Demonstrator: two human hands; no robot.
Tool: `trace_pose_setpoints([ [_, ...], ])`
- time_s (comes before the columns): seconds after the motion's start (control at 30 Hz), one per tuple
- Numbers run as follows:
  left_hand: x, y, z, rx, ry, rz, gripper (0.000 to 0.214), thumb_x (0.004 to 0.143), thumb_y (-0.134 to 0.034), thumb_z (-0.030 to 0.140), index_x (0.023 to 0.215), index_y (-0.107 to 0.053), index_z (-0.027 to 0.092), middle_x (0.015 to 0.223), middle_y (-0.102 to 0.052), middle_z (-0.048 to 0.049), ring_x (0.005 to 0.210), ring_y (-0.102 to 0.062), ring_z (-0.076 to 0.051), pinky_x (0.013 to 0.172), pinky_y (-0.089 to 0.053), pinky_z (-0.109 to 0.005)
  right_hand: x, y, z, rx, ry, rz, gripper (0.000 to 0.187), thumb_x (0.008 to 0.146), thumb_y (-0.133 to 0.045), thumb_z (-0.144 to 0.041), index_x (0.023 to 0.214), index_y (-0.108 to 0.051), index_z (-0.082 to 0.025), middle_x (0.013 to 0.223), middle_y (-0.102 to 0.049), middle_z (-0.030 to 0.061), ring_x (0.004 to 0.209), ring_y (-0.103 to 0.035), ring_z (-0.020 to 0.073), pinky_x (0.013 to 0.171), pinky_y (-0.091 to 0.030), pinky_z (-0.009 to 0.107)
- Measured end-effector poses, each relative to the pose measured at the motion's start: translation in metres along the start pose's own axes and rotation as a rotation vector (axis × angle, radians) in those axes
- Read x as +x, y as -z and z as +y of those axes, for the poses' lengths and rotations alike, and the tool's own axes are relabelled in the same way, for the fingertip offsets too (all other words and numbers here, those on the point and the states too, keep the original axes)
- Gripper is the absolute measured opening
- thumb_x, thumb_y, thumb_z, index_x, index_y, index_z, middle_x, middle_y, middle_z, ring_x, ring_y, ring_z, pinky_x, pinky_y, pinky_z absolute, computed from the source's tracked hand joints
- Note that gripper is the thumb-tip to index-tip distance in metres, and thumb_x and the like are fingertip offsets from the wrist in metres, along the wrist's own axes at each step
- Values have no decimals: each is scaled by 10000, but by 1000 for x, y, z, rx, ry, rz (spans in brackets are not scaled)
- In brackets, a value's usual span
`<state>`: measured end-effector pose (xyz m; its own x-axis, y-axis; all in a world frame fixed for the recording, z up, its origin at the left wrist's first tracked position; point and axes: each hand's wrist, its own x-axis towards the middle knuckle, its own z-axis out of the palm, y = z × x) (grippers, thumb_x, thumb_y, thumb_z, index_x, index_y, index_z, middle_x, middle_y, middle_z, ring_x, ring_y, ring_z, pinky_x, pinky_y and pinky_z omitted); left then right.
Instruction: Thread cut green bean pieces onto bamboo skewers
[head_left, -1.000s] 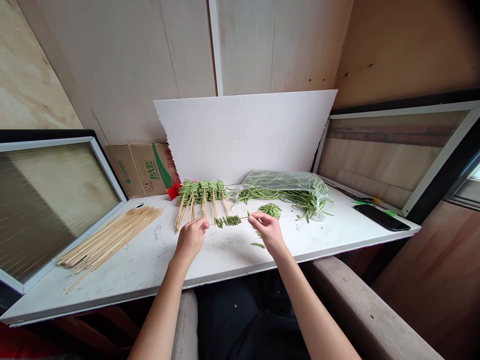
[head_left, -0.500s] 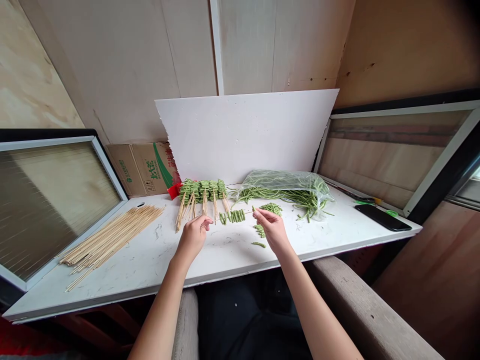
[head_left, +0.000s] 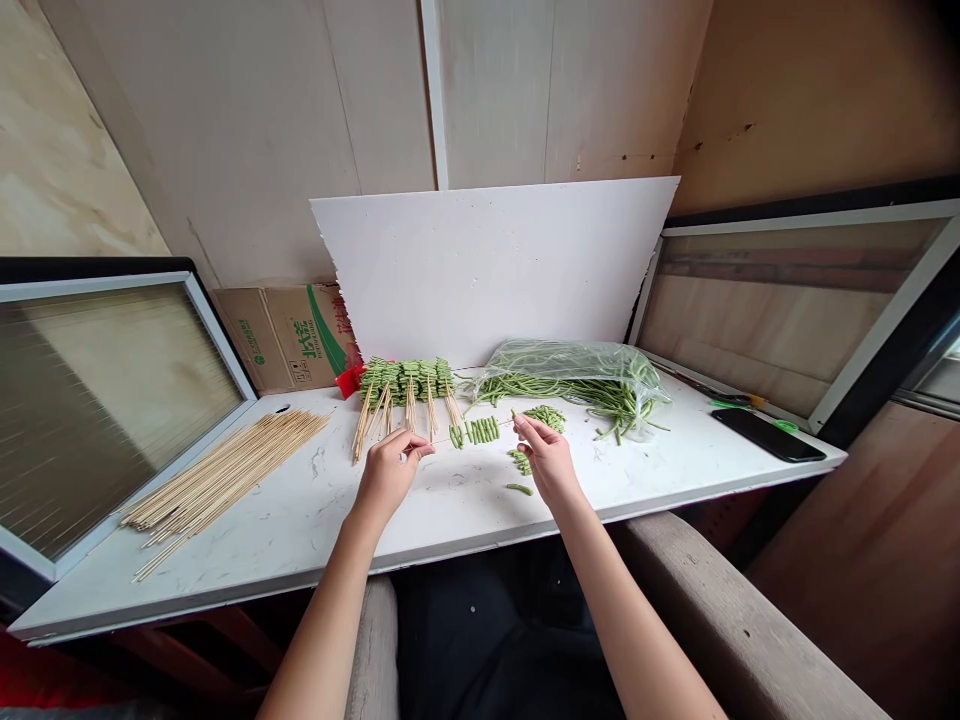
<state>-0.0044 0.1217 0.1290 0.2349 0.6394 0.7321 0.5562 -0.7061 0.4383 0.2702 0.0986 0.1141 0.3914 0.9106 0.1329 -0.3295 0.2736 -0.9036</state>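
A thin bamboo skewer (head_left: 443, 441) spans the gap between my hands, above the white table. Several short green bean pieces (head_left: 482, 430) are threaded side by side along its middle. My left hand (head_left: 386, 472) pinches the skewer at its left end. At the other end, the fingers of my right hand (head_left: 550, 462) are closed on a small green bean piece (head_left: 514, 414), by the skewer's tip; whether the tip has entered it I cannot tell. Cut bean pieces (head_left: 547, 416) lie just behind my right hand, and a single piece (head_left: 519, 489) lies in front.
Loaded bean skewers (head_left: 405, 378) are stacked at the back, sticks toward me. Bare skewers (head_left: 232, 470) lie spread on the left. A clear plastic bag (head_left: 570, 358) covers long green beans (head_left: 611, 400). A black phone (head_left: 766, 434) rests far right. A white board (head_left: 495, 270) stands behind.
The threaded bean pieces have shifted slightly to the right with the skewer. My left fingers have extended a little to the right along it. My right hand has moved slightly right.
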Motion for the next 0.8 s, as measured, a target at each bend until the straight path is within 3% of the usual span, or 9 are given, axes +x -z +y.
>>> trace_pose_setpoints([
  [0.27, -5, -8, 7, 37, 5, 66, 152, 964, -643, 213, 819, -686, 220, 844, -728, -30, 758, -674, -171, 714, -512, -280, -1, -2, 0, 24, 68, 13, 373, 654, -925, -511, 877, -824, -230, 883, -755, 69, 873, -665, 226, 687, -490, 332],
  [0.63, -7, -9, 4, 53, 8, 39, 182, 994, -587, 214, 828, -662, 219, 844, -720, -35, 764, -665, -178, 720, -498, -285, -5, -6, -2, 21, 100, 13, 417, 632, -928, -554, 878, -817, -236, 841, -739, 54, 836, -652, 215, 730, -506, 347],
  [0.8, -7, -12, 4, 34, 13, 46, 185, 981, -566, 180, 815, -635, 220, 826, -701, -34, 767, -655, -184, 705, -488, -283, -6, -5, -1, -34, 149, -6, 398, 688, -898, -556, 921, -823, -243, 863, -751, 55, 828, -656, 217, 750, -516, 366],
])
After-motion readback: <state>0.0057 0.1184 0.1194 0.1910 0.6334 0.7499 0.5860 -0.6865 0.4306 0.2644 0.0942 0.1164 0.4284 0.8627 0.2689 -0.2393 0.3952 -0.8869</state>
